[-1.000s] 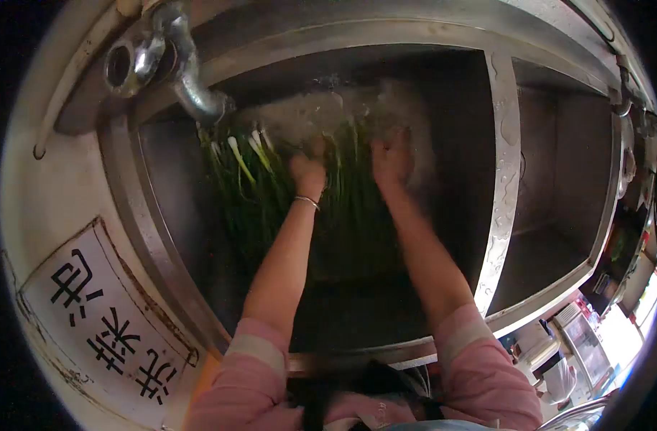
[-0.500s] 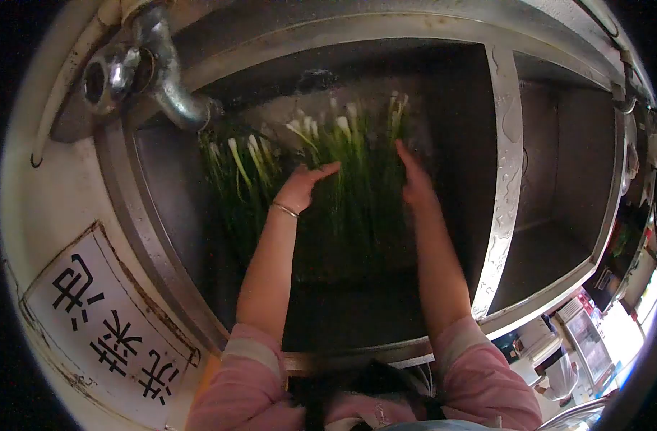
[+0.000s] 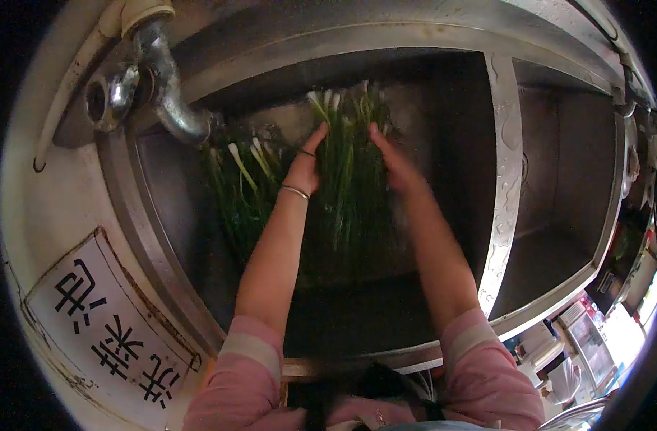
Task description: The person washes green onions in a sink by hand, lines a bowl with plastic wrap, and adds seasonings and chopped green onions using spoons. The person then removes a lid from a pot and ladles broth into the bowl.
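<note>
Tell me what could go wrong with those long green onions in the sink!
The onions between the hands could slip loose, because the left hand and right hand are at their sides and many stalks look thin and separate. They might also get tangled with the other onions lying close by. And a stalk could perhaps catch on the bracelet, which is right beside them.

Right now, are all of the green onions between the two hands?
No, one bunch is between the left hand and the right hand, while other green onions lie to the left, near the faucet.
</note>
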### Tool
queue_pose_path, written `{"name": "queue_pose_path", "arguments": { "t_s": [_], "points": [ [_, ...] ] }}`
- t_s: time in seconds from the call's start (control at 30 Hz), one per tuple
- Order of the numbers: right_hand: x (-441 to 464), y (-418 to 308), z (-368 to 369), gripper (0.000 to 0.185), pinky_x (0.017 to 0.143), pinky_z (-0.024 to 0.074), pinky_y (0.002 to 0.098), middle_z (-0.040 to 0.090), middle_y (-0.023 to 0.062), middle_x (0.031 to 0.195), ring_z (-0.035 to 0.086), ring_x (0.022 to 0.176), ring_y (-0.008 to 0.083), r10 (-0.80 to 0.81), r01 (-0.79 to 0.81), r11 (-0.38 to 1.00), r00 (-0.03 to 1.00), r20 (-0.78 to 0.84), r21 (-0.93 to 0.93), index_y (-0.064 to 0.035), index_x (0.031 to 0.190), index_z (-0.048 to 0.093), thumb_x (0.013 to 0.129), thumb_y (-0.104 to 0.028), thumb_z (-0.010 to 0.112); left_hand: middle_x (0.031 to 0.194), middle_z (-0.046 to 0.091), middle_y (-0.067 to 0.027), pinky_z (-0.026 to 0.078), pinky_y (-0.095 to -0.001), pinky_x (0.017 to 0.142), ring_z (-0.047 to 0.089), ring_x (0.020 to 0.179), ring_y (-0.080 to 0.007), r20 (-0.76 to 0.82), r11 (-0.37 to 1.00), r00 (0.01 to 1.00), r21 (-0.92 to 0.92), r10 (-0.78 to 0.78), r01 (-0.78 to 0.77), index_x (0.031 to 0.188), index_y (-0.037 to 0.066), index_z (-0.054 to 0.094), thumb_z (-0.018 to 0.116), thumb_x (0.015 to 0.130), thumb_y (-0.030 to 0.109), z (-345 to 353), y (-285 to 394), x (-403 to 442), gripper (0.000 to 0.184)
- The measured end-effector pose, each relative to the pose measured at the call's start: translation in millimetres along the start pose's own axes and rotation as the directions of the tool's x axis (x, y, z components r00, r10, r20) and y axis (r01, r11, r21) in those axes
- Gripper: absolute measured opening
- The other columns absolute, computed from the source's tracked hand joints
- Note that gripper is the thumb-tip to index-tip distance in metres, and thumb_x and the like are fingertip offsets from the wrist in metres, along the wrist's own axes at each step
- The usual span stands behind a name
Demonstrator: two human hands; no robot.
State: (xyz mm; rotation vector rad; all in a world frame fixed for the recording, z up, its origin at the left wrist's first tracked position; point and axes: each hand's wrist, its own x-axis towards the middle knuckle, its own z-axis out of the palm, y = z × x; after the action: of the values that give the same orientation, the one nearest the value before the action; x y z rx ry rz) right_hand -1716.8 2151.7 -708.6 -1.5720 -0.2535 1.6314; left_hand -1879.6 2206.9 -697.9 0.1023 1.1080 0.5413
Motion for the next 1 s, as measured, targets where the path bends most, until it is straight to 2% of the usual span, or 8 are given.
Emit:
{"name": "queue_pose_path", "arguments": {
  "t_s": [0.03, 0.17, 0.27, 0.33, 0.47, 0.53, 0.73, 1.0],
  "points": [
    [-6.2, -10.5, -1.9, 0.067, 0.089, 0.0446, 0.0384, 0.058, 0.0139, 0.115, 0.057, 0.102, 0.0244, 0.247, -0.283, 0.926, 0.954, 0.168, 0.251, -0.0011, 0.122, 0.051, 0.076, -0.047, 0.067, 0.100, 0.063, -0.0045, 0.045, -0.0350, 0.084, 0.058, 0.094, -0.0198, 0.046, 0.999, 0.999, 0.020, -0.026, 0.025, 0.110, 0.009, 0.059, 0.064, 0.079, 0.037, -5.7, -0.6, 4.0, 0.042],
    [43.9, 14.9, -23.2, 0.058, 0.088, 0.0457, 0.0384, 0.059, 0.0122, 0.113, 0.057, 0.100, 0.0237, 0.146, -0.154, 0.900, 0.988, 0.050, 0.409, -0.0031, 0.118, 0.054, 0.078, -0.043, 0.066, 0.105, 0.062, -0.0059, 0.045, -0.0336, 0.086, 0.058, 0.097, -0.0215, 0.057, 0.966, 0.998, 0.259, 0.013, -0.028, 0.113, 0.008, 0.057, 0.064, 0.080, 0.030, -54.9, -2.7, 44.6, 0.040],
    [46.1, -9.9, -13.2, 0.049, 0.085, 0.0467, 0.0377, 0.060, 0.0102, 0.110, 0.059, 0.095, 0.0236, 0.157, -0.210, 0.792, 0.977, 0.141, 0.573, -0.0029, 0.115, 0.056, 0.078, -0.034, 0.066, 0.108, 0.061, -0.0067, 0.045, -0.0327, 0.086, 0.059, 0.097, -0.0234, 0.014, 0.989, 0.992, -0.078, -0.124, 0.125, 0.112, 0.007, 0.057, 0.065, 0.077, 0.014, -12.0, 24.3, 16.0, 0.037],
    [46.1, -16.5, -9.4, 0.047, 0.084, 0.0475, 0.0373, 0.061, 0.0099, 0.107, 0.059, 0.094, 0.0225, 0.054, -0.063, 0.957, 0.998, 0.041, 0.283, -0.0027, 0.114, 0.057, 0.078, -0.031, 0.066, 0.111, 0.061, -0.0073, 0.045, -0.0321, 0.087, 0.059, 0.097, -0.0247, 0.078, 0.968, 0.980, -0.157, -0.184, 0.194, 0.112, 0.006, 0.058, 0.065, 0.074, 0.003, 10.5, 43.3, 5.1, 0.038],
    [54.8, -13.7, -10.5, 0.055, 0.085, 0.0459, 0.0367, 0.058, 0.0110, 0.112, 0.057, 0.098, 0.0232, 0.050, -0.089, 0.960, 0.987, 0.150, 0.266, -0.0018, 0.119, 0.052, 0.079, -0.037, 0.064, 0.112, 0.060, -0.0073, 0.043, -0.0331, 0.089, 0.057, 0.102, -0.0232, 0.502, 0.693, 0.861, 0.590, 0.088, -0.415, 0.113, 0.006, 0.057, 0.070, 0.073, 0.008, -47.5, 10.8, 55.6, 0.043],
    [25.6, -24.8, 7.3, 0.062, 0.087, 0.0439, 0.0358, 0.056, 0.0116, 0.117, 0.055, 0.102, 0.0242, -0.266, 0.248, 0.928, 0.963, -0.028, -0.278, -0.0016, 0.124, 0.048, 0.080, -0.043, 0.062, 0.118, 0.057, -0.0073, 0.041, -0.0323, 0.092, 0.053, 0.108, -0.0225, 0.101, 0.907, 0.993, 0.410, 0.061, -0.097, 0.115, 0.005, 0.057, 0.074, 0.071, 0.017, 4.3, 18.3, 16.8, 0.048],
    [46.7, -7.3, -18.4, 0.070, 0.091, 0.0409, 0.0354, 0.052, 0.0134, 0.122, 0.051, 0.109, 0.0248, 0.030, -0.018, 0.993, 0.994, -0.107, 0.115, -0.0001, 0.128, 0.044, 0.079, -0.046, 0.063, 0.122, 0.051, -0.0096, 0.045, -0.0349, 0.087, 0.052, 0.109, -0.0225, -0.077, 0.974, 0.996, 0.223, 0.048, -0.030, 0.123, 0.004, 0.047, 0.078, 0.069, 0.018, -27.8, 4.1, 41.2, 0.064],
    [24.0, -13.4, -9.3, 0.071, 0.092, 0.0408, 0.0361, 0.050, 0.0120, 0.125, 0.049, 0.112, 0.0233, -0.087, 0.087, 0.996, 0.994, -0.069, -0.007, -0.0010, 0.129, 0.043, 0.078, -0.044, 0.067, 0.108, 0.055, -0.0113, 0.047, -0.0391, 0.083, 0.053, 0.103, -0.0205, 0.033, 0.955, 0.996, 0.283, 0.079, -0.086, 0.112, 0.003, 0.045, 0.078, 0.068, 0.014, -24.4, -5.5, 24.3, 0.055]
  ]
}}
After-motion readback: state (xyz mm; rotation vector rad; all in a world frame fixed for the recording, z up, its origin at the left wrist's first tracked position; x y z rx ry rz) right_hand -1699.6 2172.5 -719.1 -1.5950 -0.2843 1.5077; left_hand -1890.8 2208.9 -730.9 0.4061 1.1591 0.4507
